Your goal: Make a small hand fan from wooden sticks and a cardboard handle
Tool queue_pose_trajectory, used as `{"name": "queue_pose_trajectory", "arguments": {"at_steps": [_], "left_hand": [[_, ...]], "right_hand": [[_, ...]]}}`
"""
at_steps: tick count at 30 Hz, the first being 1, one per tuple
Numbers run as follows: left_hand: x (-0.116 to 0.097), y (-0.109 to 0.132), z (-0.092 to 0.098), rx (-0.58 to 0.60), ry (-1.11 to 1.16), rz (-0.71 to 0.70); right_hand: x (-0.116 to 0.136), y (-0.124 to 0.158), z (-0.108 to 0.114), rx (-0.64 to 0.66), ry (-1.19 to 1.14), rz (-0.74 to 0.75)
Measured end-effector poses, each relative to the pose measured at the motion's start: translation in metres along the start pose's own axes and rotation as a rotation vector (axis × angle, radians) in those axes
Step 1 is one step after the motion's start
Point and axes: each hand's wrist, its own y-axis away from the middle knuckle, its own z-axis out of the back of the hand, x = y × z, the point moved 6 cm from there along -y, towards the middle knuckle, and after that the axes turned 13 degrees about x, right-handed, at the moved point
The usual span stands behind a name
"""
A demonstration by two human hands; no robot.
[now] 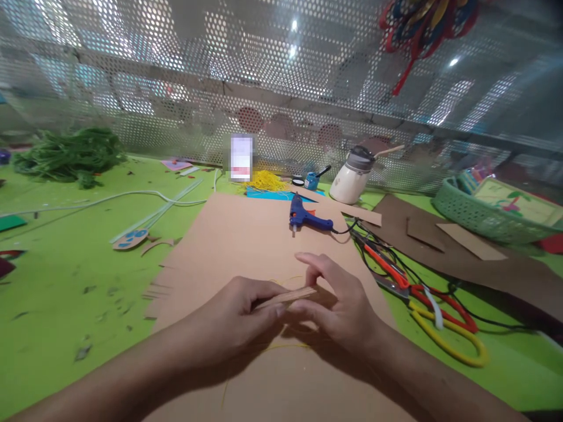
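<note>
My left hand [250, 308] is closed around a thin piece of layered tan cardboard [297, 295], thumb on the near side. The cardboard's free end points right, toward my right hand [341, 296]. That hand's index finger is raised and its thumb lies apart from it, close to the cardboard's end; some of its fingers are hidden. Yellow thread [288, 346] loops below and behind my hands. Underneath lies a large tan sheet [259, 246]. Beyond my hands, a blue glue gun [305, 215] rests on this sheet.
Scissors with yellow and red handles [446, 337] lie on the right beside black cords. Farther back stand a white jug [349, 177] and a green basket [470, 214]. Green yarn [73, 153] is piled back left. A painted cardboard piece [131, 239] lies left. A perforated metal screen [176, 111] closes the back.
</note>
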Motion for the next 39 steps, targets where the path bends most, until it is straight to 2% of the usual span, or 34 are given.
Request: {"name": "queue_pose_trajectory", "arguments": {"at_steps": [6,12,21,26,31,34,39], "left_hand": [[-0.001,0.004,-0.001,-0.01,-0.124,-0.024],[-0.001,0.003,0.0,-0.016,-0.169,-0.047],[-0.001,0.005,0.0,0.001,-0.039,-0.055],[0.009,0.003,-0.002,-0.002,0.046,-0.04],[0.021,0.0,-0.003,0.049,0.189,-0.014],[0.022,0.0,0.0,0.047,0.253,0.003],[0.021,0.001,0.007,0.009,0.17,0.07]], "right_hand": [[0.012,0.005,0.003,-0.011,-0.039,0.111],[0.012,0.006,0.001,0.003,-0.157,0.144],[-0.005,0.007,0.004,0.013,-0.46,-0.014],[-0.003,0.008,0.005,-0.039,-0.326,-0.002],[-0.002,0.005,0.007,-0.064,-0.168,0.02],[-0.001,0.004,0.007,-0.037,-0.15,0.043],[0.003,0.004,0.01,-0.021,-0.212,0.033]]}}
